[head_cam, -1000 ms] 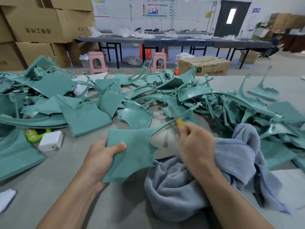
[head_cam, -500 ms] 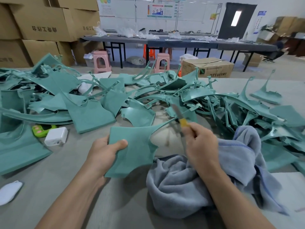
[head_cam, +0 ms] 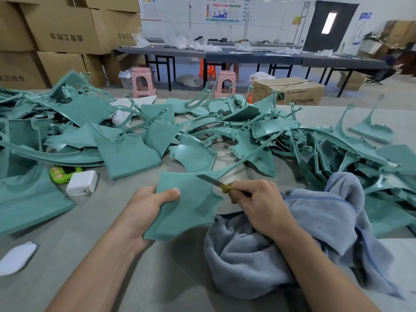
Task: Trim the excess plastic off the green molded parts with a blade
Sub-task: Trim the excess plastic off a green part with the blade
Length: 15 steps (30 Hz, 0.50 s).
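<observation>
The left hand [head_cam: 148, 206] grips the part [head_cam: 186, 208] at near centre, thumb on top of its left edge, fingers curled under. The right hand [head_cam: 258, 206] is clamped round the blade [head_cam: 210, 180], whose tip lies over the part's far edge. The part looks thin, light and stiff, its long arm probably springy. The broad panel is the safest hold, away from the cut.

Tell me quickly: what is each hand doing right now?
Left hand: closed, gripping the green molded part.
Right hand: closed, holding the yellow-handled blade.
</observation>
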Motion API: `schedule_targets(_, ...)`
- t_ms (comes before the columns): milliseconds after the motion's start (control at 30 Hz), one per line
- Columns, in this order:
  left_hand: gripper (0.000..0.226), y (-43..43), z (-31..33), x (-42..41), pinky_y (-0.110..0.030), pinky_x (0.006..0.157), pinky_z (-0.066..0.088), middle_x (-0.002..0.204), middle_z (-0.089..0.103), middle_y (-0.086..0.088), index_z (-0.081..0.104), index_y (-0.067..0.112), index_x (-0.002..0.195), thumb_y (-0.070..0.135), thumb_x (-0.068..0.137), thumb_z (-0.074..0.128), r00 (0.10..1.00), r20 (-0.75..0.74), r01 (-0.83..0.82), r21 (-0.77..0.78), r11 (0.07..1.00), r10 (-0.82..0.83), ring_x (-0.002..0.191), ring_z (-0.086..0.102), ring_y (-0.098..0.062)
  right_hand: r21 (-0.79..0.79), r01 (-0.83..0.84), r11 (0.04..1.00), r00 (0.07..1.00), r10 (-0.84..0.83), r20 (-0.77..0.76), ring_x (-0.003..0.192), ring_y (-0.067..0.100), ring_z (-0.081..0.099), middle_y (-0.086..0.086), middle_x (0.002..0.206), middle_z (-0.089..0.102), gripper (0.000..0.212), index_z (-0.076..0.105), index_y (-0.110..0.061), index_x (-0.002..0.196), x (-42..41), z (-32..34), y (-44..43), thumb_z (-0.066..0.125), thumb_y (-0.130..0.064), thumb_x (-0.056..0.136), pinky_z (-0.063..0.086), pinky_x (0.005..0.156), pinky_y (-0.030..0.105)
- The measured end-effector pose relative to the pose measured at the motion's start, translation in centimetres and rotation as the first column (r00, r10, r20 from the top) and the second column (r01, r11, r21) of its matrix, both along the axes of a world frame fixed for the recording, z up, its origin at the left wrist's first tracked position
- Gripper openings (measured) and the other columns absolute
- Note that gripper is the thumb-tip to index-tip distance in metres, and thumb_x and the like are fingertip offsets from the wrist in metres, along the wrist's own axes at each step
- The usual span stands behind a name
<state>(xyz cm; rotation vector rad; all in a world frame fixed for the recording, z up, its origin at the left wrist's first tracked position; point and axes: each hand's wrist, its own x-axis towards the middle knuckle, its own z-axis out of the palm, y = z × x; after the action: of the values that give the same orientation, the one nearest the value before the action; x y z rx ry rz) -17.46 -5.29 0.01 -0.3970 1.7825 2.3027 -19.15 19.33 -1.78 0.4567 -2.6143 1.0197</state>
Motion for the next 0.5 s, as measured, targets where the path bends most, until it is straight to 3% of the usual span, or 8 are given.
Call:
schedule_targets(100,0.014,0.23,-0.12,-0.10,-0.033,0.044,0.054,0.087,0.076,-0.023,0.071,-0.002,0.100,0.006,0.094,0.062,1.000,-0.006,-0.020,0.009,1.000,0.020,0.061,0.073,-0.031,-0.026,0.098,0.995,0.994,-0.099,-0.054,0.058,0.021,0.048,0.003,0.059,0.057,0.024,0.062,-0.014,0.070,0.00,-0.14,-0.20,0.065,-0.022,0.093,0.038,0.053,0.034)
schedule_targets(233,0.013,-0.22,-0.28,-0.26,-0.034,0.043,0.054,0.086,0.076,-0.023,0.071,-0.001,0.100,0.007,0.093,0.063,0.998,-0.004,-0.060,0.017,0.998,0.060,0.060,0.073,-0.031,-0.009,-0.055,0.998,0.997,0.056,0.058,0.060,0.021,0.053,0.005,0.064,0.062,0.024,0.067,-0.013,0.077,0.24,0.05,-0.24,0.065,-0.026,0.096,0.043,0.057,0.035)
schedule_targets(367,0.015,0.06,-0.42,-0.14,-0.037,0.046,0.055,0.090,0.075,-0.025,0.070,-0.002,0.104,0.006,0.094,0.063,0.999,-0.007,-0.033,0.002,0.999,0.033,0.064,0.074,-0.034,-0.025,0.092,0.995,0.996,-0.092,0.004,0.059,0.022,0.051,0.006,0.062,0.060,0.026,0.063,-0.011,0.071,0.01,-0.07,-0.11,0.066,-0.023,0.094,0.040,0.055,0.036)
schedule_targets(500,0.013,-0.06,-0.40,-0.14,-0.035,0.044,0.054,0.087,0.076,-0.024,0.071,0.000,0.102,0.006,0.093,0.064,0.999,-0.018,-0.050,-0.019,0.999,0.050,0.061,0.073,-0.032,-0.048,-0.057,0.997,0.990,0.062,0.126,0.055,0.018,0.052,0.005,0.066,0.065,0.019,0.072,-0.019,0.080,0.42,0.33,-0.28,0.066,-0.028,0.095,0.043,0.053,0.033)
